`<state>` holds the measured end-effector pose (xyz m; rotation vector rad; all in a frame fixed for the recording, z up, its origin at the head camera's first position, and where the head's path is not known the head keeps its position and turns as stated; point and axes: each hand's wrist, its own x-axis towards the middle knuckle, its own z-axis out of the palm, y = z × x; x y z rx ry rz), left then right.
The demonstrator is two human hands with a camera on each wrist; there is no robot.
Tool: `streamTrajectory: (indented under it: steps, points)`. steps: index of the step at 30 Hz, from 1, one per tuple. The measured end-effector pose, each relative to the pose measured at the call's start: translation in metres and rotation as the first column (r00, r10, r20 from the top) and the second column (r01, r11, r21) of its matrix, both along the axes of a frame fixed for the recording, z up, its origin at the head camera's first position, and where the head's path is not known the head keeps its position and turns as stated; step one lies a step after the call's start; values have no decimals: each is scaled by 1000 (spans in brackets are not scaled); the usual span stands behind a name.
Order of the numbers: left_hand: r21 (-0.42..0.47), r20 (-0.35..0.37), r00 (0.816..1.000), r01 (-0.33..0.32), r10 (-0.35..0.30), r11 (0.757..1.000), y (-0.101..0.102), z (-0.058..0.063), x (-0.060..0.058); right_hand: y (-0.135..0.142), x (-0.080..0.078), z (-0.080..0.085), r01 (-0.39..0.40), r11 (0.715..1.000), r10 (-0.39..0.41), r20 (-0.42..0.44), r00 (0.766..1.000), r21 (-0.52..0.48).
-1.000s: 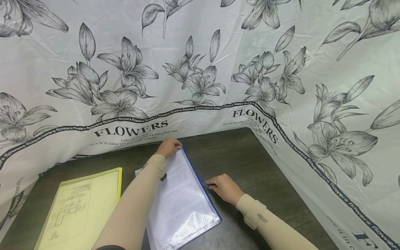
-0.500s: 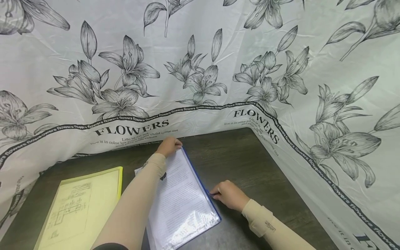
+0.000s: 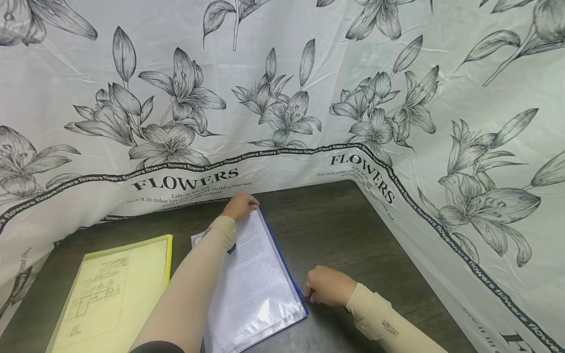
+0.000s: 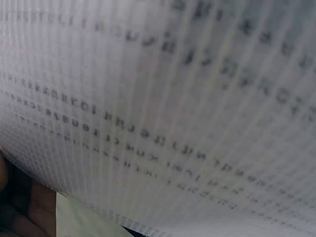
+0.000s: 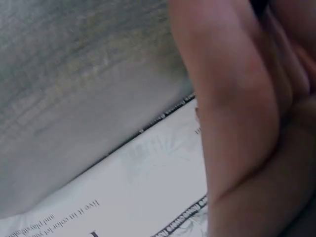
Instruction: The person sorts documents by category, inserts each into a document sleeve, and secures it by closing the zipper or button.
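A clear, grid-textured zip document pouch with a blue edge lies slanted on the table, printed sheets inside. My left hand pinches its far top corner, the forearm crossing over its left side. At the pouch's near right corner, my right hand has curled fingers on the blue zip edge; what sits between the fingertips is hidden. The mesh pouch fills the left wrist view, some dark fingers showing below it. The right hand covers the right side of its own wrist view.
To the left lies a yellow-edged folder with a drawing inside, partly behind the left forearm. The dark wooden table reaches back to a white flower-printed cloth, which rises behind it and along the right.
My right hand has slid along the blue edge toward me, from its middle to the near corner. A blue tab earlier seen at the fingertips is now hidden. My left hand stays put.
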<state>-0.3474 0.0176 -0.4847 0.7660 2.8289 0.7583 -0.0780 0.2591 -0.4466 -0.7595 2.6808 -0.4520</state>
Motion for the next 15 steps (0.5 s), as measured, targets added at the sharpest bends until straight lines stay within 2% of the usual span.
streamTrajectory:
  steps: [7,10,15]
  points:
    - [-1,-40,999,11,-11,1000,3,0,-1,-5,14,11,-35,998,28,123,992,60]
    - [-4,-41,999,9,-9,1000,5,0,-2,-6,20,14,-21,997,8,188,982,69]
    - [5,-10,1000,6,-6,1000,8,-2,-3,-9,24,16,-28,994,3,223,975,110]
